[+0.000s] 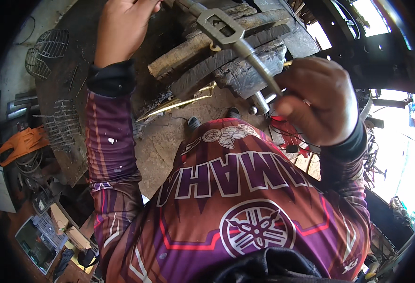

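Note:
A large steel tap wrench with a square-windowed middle lies slantwise across the top of the view, over a vise-like clamp padded with worn wooden blocks. My left hand is closed at the upper end of the wrench, its fingertips partly cut off by the frame edge. At the lower right end, my right hand curls round the bar of the wrench, slightly blurred. Beneath the middle of the wrench, a small brass-coloured round piece shows. Whatever the wrench turns on is hidden.
Close below the blocks juts a steel bar with a ball end. Wire cages and a row of welded rods lie on the dark metal table at left. An orange cloth hangs beside it. Red metal parts lie below my right hand.

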`<state>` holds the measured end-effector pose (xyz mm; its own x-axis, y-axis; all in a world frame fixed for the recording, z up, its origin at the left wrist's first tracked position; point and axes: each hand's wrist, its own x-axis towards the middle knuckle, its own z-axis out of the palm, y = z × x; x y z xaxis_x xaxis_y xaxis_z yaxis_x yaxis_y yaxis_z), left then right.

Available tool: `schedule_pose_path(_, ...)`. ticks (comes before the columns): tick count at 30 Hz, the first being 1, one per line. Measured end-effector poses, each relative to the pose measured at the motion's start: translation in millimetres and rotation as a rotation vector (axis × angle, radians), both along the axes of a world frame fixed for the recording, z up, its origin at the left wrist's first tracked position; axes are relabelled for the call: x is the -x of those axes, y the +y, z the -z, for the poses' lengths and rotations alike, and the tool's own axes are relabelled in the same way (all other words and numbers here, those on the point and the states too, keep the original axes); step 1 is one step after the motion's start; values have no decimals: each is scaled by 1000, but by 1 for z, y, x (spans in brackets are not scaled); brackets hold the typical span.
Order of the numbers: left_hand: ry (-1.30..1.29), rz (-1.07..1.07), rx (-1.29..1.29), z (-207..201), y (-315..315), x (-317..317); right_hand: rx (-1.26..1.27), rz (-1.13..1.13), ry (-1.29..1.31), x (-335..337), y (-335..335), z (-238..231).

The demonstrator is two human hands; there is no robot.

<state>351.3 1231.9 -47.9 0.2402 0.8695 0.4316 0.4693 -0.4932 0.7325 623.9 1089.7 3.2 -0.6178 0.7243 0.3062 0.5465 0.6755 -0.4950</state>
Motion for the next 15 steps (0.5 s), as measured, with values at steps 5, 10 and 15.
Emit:
schedule_pose_path(5, 55, -106, -146, -6, -17, -13, 10, 23, 76, -11, 17, 4)
schedule_pose_path(10, 149, 189, -635, -35, -107, -34, -290, 101, 74, -12, 100, 11)
schedule_pose_path(15, 222, 81, -575, -5, -157, -73, -674, -291, -168, 32, 166, 8)
